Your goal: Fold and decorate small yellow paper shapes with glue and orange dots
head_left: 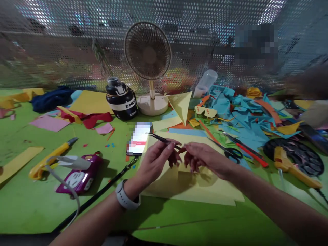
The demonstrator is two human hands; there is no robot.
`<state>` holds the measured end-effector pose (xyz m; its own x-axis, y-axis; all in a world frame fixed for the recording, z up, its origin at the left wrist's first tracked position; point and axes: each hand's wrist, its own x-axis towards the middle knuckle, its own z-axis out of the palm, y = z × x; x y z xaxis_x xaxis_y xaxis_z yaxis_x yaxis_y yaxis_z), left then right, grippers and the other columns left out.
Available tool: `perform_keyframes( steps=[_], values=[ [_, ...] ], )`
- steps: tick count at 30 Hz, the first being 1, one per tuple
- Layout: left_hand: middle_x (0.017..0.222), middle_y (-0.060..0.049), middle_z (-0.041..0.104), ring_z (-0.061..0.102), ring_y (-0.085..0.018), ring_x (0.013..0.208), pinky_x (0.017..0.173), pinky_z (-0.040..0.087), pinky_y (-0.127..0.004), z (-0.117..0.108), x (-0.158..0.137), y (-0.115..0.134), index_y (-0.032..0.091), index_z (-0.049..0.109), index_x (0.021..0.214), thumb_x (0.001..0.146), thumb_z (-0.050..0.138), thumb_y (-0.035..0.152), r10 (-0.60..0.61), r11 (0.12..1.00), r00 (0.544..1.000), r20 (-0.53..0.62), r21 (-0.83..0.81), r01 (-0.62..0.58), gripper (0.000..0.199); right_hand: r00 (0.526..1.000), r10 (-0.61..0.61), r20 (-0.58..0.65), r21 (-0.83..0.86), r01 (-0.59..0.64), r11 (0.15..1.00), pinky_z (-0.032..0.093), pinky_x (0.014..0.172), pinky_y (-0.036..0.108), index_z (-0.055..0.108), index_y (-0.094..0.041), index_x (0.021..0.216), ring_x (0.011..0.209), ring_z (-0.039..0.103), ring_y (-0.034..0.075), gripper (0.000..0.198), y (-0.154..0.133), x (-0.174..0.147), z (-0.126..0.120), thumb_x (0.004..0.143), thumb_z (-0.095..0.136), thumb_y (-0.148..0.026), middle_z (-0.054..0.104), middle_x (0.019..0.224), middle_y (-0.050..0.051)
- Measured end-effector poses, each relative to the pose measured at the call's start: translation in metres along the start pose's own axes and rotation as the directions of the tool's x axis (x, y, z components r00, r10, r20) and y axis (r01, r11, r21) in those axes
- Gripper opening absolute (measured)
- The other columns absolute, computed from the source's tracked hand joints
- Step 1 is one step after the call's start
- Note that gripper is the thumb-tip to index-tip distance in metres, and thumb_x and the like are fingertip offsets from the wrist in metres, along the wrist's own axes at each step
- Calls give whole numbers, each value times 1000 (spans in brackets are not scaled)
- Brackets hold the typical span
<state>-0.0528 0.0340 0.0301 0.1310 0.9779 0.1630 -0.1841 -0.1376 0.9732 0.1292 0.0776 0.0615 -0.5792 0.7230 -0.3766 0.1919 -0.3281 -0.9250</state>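
Near the middle, my left hand [156, 160], with a white watch on its wrist, is closed on a pair of black tweezers [164, 139]. Their tips point left over the phone [139, 138]. My right hand [202, 155] is beside it, its index finger close to the rear end of the tweezers; whether they touch I cannot tell. The other right fingers hang loosely bent and apart, with nothing visible in them. Beneath both hands lie pale yellow paper sheets [164, 188]. Black-handled scissors [234, 154] rest just beyond my right wrist.
A fan [153, 104] and a black bottle [121, 102] stand at the back. Blue paper scraps [230, 102] pile up at right, near a red pen-like tool [253, 155] and a yellow glue gun [292, 167]. Leftward lie a yellow-handled cutter [53, 157] and a purple power socket [82, 174].
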Motion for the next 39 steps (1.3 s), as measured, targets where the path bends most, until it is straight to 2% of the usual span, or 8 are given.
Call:
perform_keyframes(
  steps=[4,10,22,26,29,33,36,39],
  values=[
    [50,5,53,46,-5,41,40,38,-17,-2,1,-1,15,68,94,86,61,34,-35,999,999,-33,-1,35,22,995,-103,-7,98,103,990,39,45,19,58,-16,75,45,51,6,33,8,5,9,72,74,-45,58,58,-4],
    [61,1,65,55,-6,52,45,40,-16,-8,6,-2,20,72,97,86,63,34,-47,983,985,-165,-181,17,20,984,-155,-85,136,166,977,39,44,18,61,-16,72,44,51,6,24,5,6,4,74,73,-36,61,56,-3],
    [73,0,71,60,-7,62,59,48,-19,-1,5,-6,25,74,98,81,69,25,-133,949,991,-16,-289,123,18,948,-272,-167,467,319,825,46,54,21,66,-21,83,54,57,8,18,16,26,22,72,76,-31,65,64,-4],
    [72,1,68,60,-9,62,57,47,-20,-6,7,-3,24,70,104,81,69,28,-90,985,993,-79,-155,77,24,942,-280,-188,484,336,808,48,56,23,70,-21,89,54,57,8,25,13,31,24,69,77,-35,65,64,-4],
    [64,2,63,56,-10,55,51,44,-22,-17,11,0,20,65,107,80,68,30,-33,971,990,-141,232,65,29,919,-223,-324,431,353,830,45,49,18,71,-19,82,50,55,6,28,10,38,14,66,78,-41,65,62,-3],
    [81,-4,66,57,-14,63,57,43,-26,-26,13,-1,18,69,92,84,58,22,-19,478,999,42,878,-28,13,886,-172,-431,328,331,885,45,47,17,64,-17,68,46,56,7,31,19,53,-9,59,82,-41,63,54,-4],
    [82,-7,63,59,-17,67,54,40,-26,-19,8,-8,18,69,90,89,50,22,-143,110,982,119,988,-104,19,871,-164,-463,239,300,924,42,42,16,56,-18,63,40,52,6,33,33,62,-19,61,81,-40,59,46,-5],
    [83,-9,61,59,-20,69,53,39,-28,-9,1,-14,17,67,93,91,46,28,-149,-43,980,131,989,-139,24,863,-193,-466,105,271,957,38,38,16,55,-18,69,39,55,8,32,41,66,-20,67,75,-44,61,48,-4]
  ],
)
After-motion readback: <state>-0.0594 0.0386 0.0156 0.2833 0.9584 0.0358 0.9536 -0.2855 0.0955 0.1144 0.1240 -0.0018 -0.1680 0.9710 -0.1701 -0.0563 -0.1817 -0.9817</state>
